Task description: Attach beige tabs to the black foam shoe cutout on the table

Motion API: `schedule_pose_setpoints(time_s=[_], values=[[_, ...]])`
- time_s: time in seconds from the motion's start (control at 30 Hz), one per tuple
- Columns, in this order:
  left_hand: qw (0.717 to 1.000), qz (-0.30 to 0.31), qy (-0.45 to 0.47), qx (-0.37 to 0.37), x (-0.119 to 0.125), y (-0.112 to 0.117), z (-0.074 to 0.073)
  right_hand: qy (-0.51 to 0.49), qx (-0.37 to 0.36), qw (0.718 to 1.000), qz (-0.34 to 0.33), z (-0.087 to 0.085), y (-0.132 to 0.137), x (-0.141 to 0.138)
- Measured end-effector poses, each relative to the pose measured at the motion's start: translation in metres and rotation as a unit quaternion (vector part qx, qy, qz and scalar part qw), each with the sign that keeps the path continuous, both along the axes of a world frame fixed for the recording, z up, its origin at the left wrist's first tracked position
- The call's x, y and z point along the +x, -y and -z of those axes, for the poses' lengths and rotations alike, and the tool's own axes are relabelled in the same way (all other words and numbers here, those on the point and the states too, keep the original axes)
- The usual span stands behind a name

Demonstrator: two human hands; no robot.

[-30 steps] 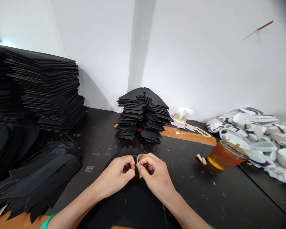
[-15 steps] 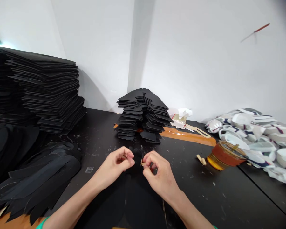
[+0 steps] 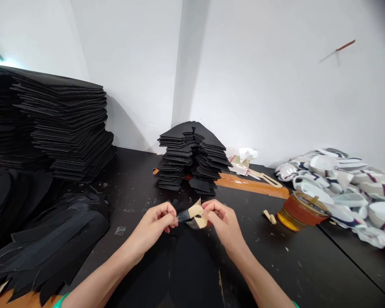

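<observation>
My left hand (image 3: pixel 158 220) is closed in a pinch on the end of a small dark strip (image 3: pixel 183 216). My right hand (image 3: pixel 222 221) pinches a curled tan piece of backing paper (image 3: pixel 196 211), which is partly lifted and still meets the strip. Under both hands lie black cut sheets (image 3: pixel 192 265), shaped like shoe parts, flat on the dark table. Part of the strip's far side is hidden behind the paper.
A stack of black folded pieces (image 3: pixel 192 141) stands ahead, on orange tape (image 3: pixel 244 185). Taller black stacks (image 3: pixel 67 124) and loose black pieces (image 3: pixel 60 235) fill the left. Rightward are an amber pot (image 3: pixel 303 209), tan scraps (image 3: pixel 269 217) and white shoe uppers (image 3: pixel 349 179).
The tan paper has come up into plain view, curled between my hands. My right hand has turned, and my left hand now grips the dark strip's end.
</observation>
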State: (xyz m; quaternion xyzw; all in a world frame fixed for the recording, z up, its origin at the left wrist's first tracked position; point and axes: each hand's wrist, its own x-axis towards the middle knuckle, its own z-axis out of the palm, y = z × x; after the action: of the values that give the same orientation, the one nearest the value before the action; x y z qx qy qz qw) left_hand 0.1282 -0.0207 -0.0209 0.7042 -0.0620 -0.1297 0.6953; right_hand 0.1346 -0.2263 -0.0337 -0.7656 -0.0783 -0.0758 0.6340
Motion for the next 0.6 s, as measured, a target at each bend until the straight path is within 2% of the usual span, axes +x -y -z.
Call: schedule_pose_setpoints(time_s=[0.1,0.17,0.2,0.27,0.33,0.4,0.47,0.6], values=[[0.996,-0.031,-0.038,-0.069,0.0,-0.003,-0.004,-0.066,0.097,0.992,0.039,0.005,0.011,0.011],[0.994,-0.056,-0.035,-0.083,-0.001,-0.004,-0.005,-0.021,0.102,0.991,0.086,0.005,0.013,0.01],[0.994,-0.065,-0.032,-0.082,-0.001,-0.004,-0.005,0.026,0.08,0.991,0.106,0.004,0.012,0.007],[0.993,-0.073,-0.031,-0.086,-0.002,-0.003,-0.005,0.156,-0.013,0.981,0.114,0.0,0.006,-0.003],[0.992,-0.07,-0.038,-0.103,-0.003,-0.002,-0.005,0.295,-0.122,0.945,0.073,-0.005,-0.002,-0.016],[0.989,-0.064,-0.045,-0.122,-0.002,-0.002,-0.003,0.391,-0.201,0.898,0.014,-0.009,-0.01,-0.027],[0.987,-0.063,-0.052,-0.137,-0.002,-0.003,-0.002,0.427,-0.243,0.871,-0.019,-0.012,-0.016,-0.034],[0.982,-0.065,-0.066,-0.163,0.0,-0.005,-0.002,0.434,-0.299,0.85,-0.011,-0.011,-0.018,-0.034]])
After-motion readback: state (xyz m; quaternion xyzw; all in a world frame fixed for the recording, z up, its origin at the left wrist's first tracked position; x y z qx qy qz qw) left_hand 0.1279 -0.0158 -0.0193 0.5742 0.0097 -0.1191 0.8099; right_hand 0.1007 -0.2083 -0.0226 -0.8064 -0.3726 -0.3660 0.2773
